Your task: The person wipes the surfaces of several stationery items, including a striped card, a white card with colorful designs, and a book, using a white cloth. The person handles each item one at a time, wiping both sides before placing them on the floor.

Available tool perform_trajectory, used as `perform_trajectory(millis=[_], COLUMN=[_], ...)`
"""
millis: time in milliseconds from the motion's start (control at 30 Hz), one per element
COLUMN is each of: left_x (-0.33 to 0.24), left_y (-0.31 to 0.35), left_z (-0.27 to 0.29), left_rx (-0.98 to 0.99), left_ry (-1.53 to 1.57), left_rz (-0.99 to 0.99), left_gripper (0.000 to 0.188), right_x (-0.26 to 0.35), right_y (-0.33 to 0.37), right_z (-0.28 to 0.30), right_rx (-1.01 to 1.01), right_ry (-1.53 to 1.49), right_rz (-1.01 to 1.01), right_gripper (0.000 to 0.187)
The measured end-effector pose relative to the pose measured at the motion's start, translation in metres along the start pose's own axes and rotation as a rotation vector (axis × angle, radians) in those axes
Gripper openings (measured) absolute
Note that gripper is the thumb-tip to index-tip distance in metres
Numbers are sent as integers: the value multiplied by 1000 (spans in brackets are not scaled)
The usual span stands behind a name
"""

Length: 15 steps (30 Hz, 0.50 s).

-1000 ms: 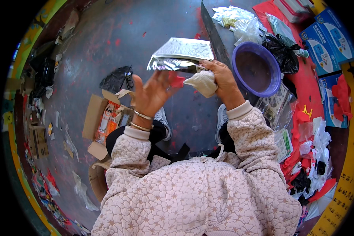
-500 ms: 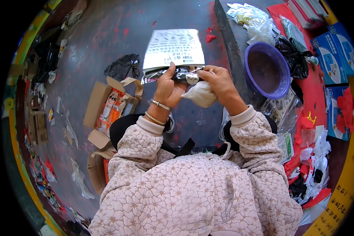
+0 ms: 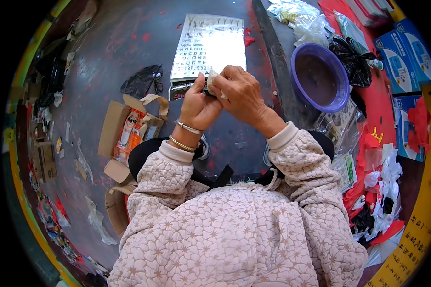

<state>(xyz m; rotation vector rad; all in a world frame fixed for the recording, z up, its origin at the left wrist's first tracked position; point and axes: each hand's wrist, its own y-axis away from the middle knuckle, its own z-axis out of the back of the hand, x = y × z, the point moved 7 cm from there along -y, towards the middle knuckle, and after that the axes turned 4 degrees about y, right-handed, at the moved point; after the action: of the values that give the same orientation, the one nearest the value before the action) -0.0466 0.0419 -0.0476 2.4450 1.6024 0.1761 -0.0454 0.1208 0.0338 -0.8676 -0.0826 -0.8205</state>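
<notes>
My left hand (image 3: 200, 109) is closed on the lower edge of a glossy white sheet (image 3: 189, 52), with the thumb on top and the fingers mostly out of sight. Rows of dark print cover the sheet, and bright glare washes out its middle. A dark band (image 3: 179, 90) runs along its near edge. My right hand (image 3: 242, 93) pinches a bunched pale cloth (image 3: 211, 80) against that near edge, right beside the left thumb. Most of the cloth is hidden by the fingers.
Left of my knees sits an opened cardboard box (image 3: 114, 125) with orange-red packets (image 3: 130, 130), near a black plastic bag (image 3: 141, 81). On the right, a purple basin (image 3: 294, 79) of murky liquid stands by a tied black bag (image 3: 352, 67), a red sheet (image 3: 382, 107) and blue boxes (image 3: 398, 62).
My right hand has moved left and up to the sheet's near edge. The cloth, which hung loose below it, is now bunched in the fingers. The sheet's glare has grown.
</notes>
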Motion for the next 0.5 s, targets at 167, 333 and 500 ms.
perform_trajectory(millis=[167,333,500], left_x=[-6,-23,-5], left_y=[4,4,1], left_z=[4,-7,-8], left_rx=[-31,-30,-36], left_ry=[-140,-234,-246], left_rz=[-38,-168,-99], left_gripper=[40,40,39], right_x=[-12,-69,-36], right_y=[20,25,-5], right_z=[12,51,58], right_rx=[146,47,-216], right_ry=[-8,139,-156], right_rz=[26,-341,-365], right_gripper=[10,8,5])
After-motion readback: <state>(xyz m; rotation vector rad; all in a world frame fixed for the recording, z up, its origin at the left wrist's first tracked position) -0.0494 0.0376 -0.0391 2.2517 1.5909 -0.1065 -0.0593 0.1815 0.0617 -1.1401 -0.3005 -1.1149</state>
